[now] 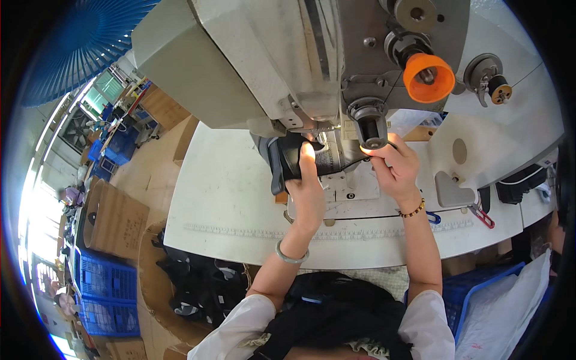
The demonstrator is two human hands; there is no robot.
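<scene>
A black padded piece (292, 157), its exact kind unclear, lies under the needle area of a large grey-white sewing machine (240, 54). My left hand (307, 195) grips its near left part, the lit thumb lying on top and the other fingers mostly hidden. On the other side of the needle area, my right hand (397, 168) pinches a thin black strip (358, 162) that runs to the piece. The fingertips are close beneath the machine's dark round knob (373, 127). The needle itself is hard to make out.
On the white table (210, 180), a printed ruler scale runs along the front. Red-handled snips (482, 217) and a blue tool (433, 218) lie right. A carton of black pieces (198, 282) stands lower left, a blue crate (474, 300) lower right. An orange cup-shaped part (428, 78) juts from the machine.
</scene>
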